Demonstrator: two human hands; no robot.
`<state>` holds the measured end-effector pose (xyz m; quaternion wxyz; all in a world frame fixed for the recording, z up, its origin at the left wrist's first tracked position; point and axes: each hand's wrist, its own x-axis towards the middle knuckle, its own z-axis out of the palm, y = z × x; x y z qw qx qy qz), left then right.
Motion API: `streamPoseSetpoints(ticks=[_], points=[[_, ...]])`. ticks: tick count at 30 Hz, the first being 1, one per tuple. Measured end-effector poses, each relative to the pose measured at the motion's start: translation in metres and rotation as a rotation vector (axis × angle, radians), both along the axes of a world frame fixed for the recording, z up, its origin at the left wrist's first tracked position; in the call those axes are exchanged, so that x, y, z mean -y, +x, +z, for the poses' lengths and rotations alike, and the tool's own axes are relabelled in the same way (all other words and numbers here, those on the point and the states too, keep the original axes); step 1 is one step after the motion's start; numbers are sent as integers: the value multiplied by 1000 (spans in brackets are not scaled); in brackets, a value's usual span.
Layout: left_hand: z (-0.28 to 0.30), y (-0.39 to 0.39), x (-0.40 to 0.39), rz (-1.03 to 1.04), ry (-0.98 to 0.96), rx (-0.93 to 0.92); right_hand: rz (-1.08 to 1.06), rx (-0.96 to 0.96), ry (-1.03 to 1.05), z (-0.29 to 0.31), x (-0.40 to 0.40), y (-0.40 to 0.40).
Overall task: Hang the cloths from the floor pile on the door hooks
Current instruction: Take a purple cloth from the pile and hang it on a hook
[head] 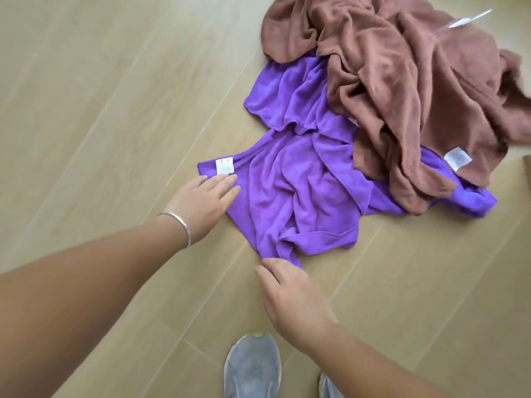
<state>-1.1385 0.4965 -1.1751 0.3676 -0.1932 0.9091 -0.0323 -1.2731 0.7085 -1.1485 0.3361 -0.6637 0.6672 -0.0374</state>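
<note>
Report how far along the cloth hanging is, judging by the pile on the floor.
Nothing looks hung: no door or hooks are in view. The crumpled purple microfibre cloth and the rumpled brown fleece cloth lying partly over it are both on the pale wood-look floor. In hand: the left hand touches the purple cloth's labelled corner, the right hand reaches its near corner. Left: lifting and hanging both.

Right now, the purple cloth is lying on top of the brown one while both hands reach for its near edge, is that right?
Not quite: the head view shows the brown cloth lying on top of the purple cloth, not under it. The rest holds: the left hand and right hand both reach for the purple cloth's near edge.
</note>
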Motion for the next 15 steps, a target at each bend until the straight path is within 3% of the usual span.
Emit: streamPoseSetpoints(ticks=[5,10,15], points=[[-17,-20,19,6,-197,-258,-8,-286,176,-30,0,-2],[-7,-34,32,-20,-192,-162,-8,-369,19,-34,9,-23],[41,-5,37,94,-226,-4,19,-400,12,14,23,-57]])
